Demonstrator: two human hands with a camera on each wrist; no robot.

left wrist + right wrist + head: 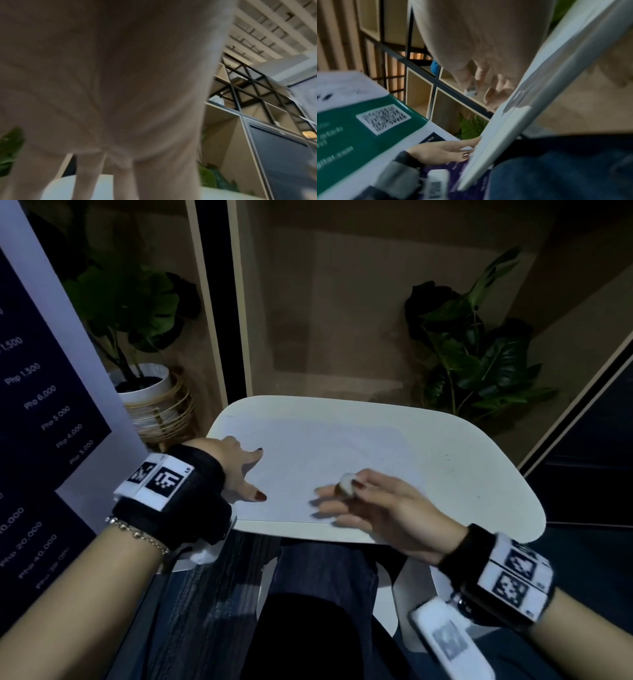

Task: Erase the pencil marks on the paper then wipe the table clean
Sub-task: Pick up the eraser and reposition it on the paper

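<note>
From the head view, the left hand point(239, 470) lies flat with fingers spread on the left edge of the sheet of paper point(329, 467), which covers most of the small white table point(479, 474), while the right hand point(373, 508) pinches a white eraser point(346, 483) between thumb and forefinger just above the paper's near part. The right wrist view alone shows the table's edge point(488, 155) from below and the left thumb at it. The left wrist view gives little beyond a blurred palm and straight fingers point(85, 175) reaching down to the pale surface.
</note>
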